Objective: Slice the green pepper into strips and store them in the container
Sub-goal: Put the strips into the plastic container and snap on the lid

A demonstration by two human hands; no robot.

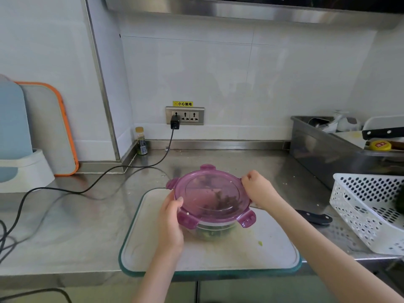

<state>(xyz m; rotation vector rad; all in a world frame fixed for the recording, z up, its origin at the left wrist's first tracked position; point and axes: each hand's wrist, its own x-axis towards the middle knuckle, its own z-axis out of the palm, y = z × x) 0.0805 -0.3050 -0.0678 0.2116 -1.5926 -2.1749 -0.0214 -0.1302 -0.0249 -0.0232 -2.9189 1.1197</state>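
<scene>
Steel counter point(87, 226) carries the cutting board point(273, 248); near its far edge the container point(209, 234) is covered by the purple lid point(209, 193). The lid rim is gripped by left hand point(170, 221) and right hand point(256, 185). An unlatched clip could let it pop off.

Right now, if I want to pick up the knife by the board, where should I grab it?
Grab the knife by its black handle, coming from the right. The handle lies flat on the counter, just off the board's right edge, and it is the only part showing. The right hand's forearm covers the other end, so the blade likely hides there; keep fingers away from that side.
</scene>
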